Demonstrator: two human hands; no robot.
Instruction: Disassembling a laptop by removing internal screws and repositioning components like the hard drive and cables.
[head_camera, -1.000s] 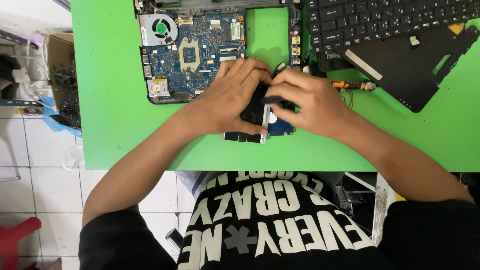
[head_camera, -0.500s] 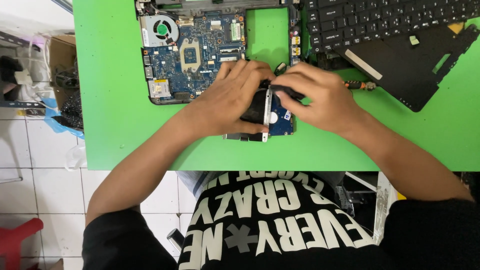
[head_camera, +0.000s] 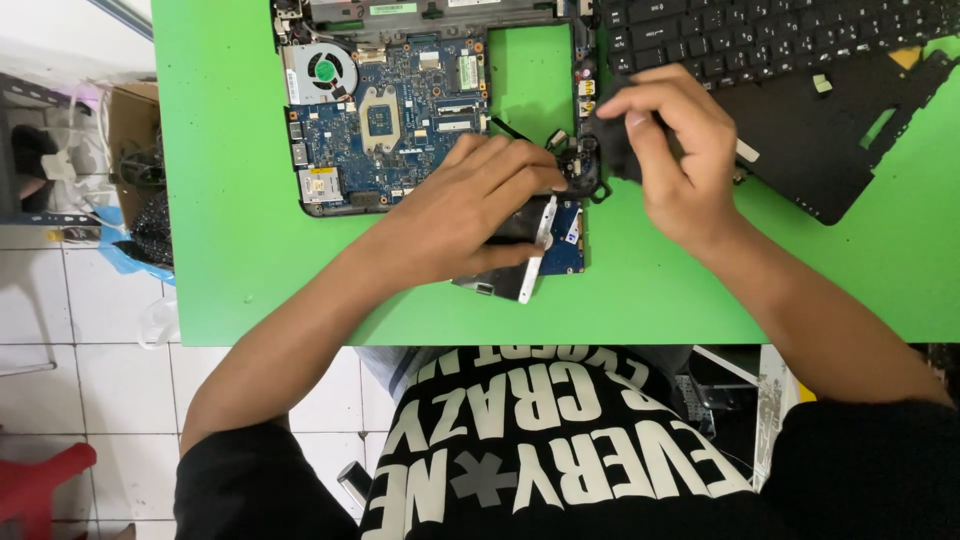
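My left hand (head_camera: 470, 205) lies flat over a hard drive (head_camera: 548, 250) in a silver bracket, holding it against the green table (head_camera: 250, 250). Its fingertips reach a small black corner part (head_camera: 585, 170) of the laptop base. My right hand (head_camera: 675, 160) is raised above and right of the drive, with fingers pinched on a thin black piece (head_camera: 618, 140) at the edge of the black keyboard panel (head_camera: 830, 150). The blue motherboard (head_camera: 400, 110) with its fan (head_camera: 320, 72) sits just left of my left hand.
A black keyboard (head_camera: 760, 30) lies at the top right, joined to the panel. The table's left edge drops to a tiled floor with a cardboard box (head_camera: 130, 120) and clutter. A red stool (head_camera: 40, 480) stands at the bottom left.
My right hand has left the hard drive and moved up and right to the keyboard panel, pinching a black piece. My left hand stays on the drive.
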